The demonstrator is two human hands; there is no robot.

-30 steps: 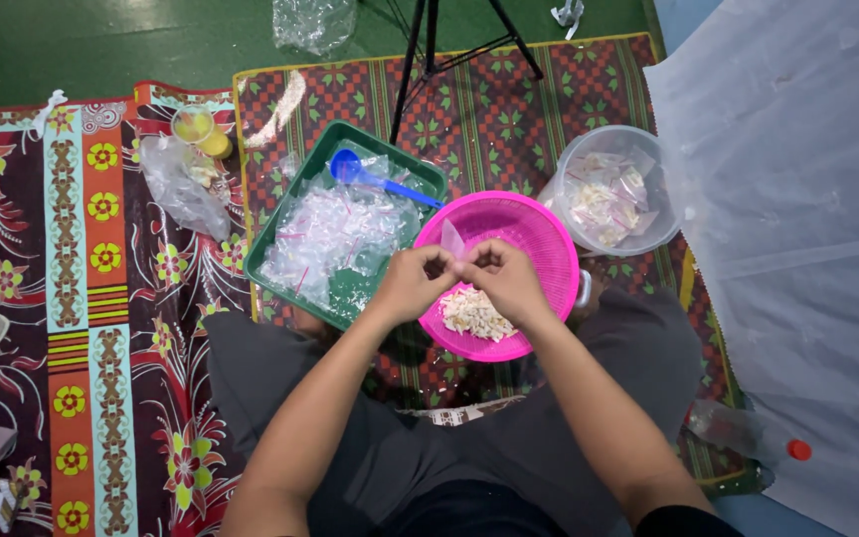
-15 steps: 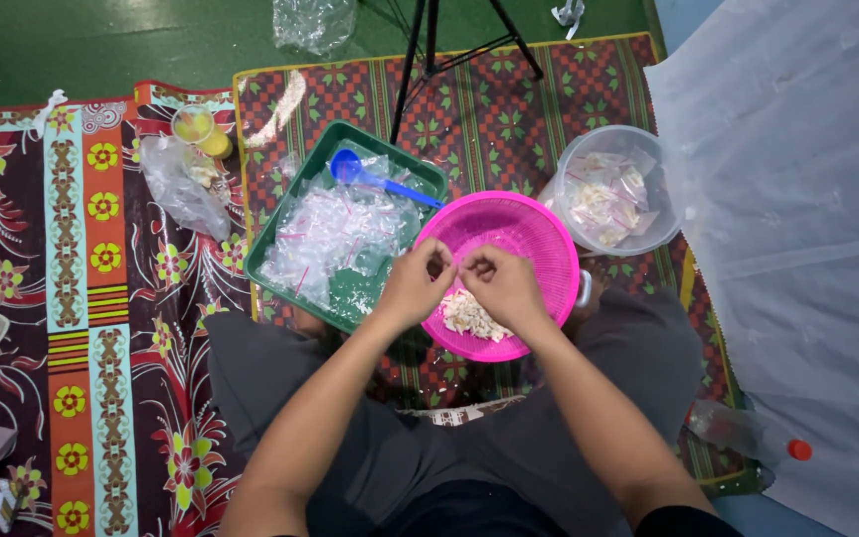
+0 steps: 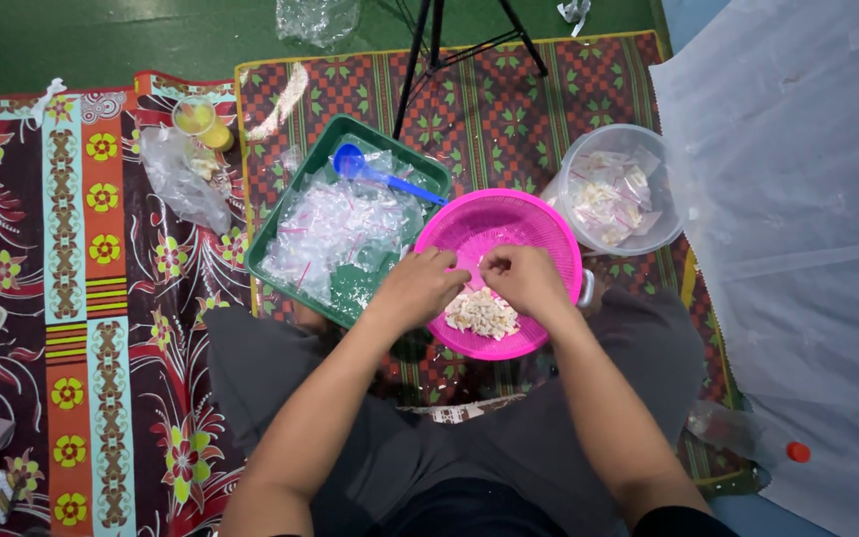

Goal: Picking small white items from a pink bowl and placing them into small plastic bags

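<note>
While hands [image 3: 469, 283] pinch together over pink basket [image 3: 549, 224] | green tray [image 3: 280, 224] left | clear tub [image 3: 574, 169] right

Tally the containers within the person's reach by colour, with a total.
Pink colander, under both hands: 1
Green tray holding small clear bags and a blue scoop: 1
Clear plastic tub of filled bags: 1
Small yellow cup: 1
Total: 4

Patterned floor mats [image 3: 101, 298] on green floor [image 3: 101, 40], bearing green tray [image 3: 295, 214], pink basket [image 3: 539, 224], clear tub [image 3: 574, 174], tripod [image 3: 420, 50]
</note>
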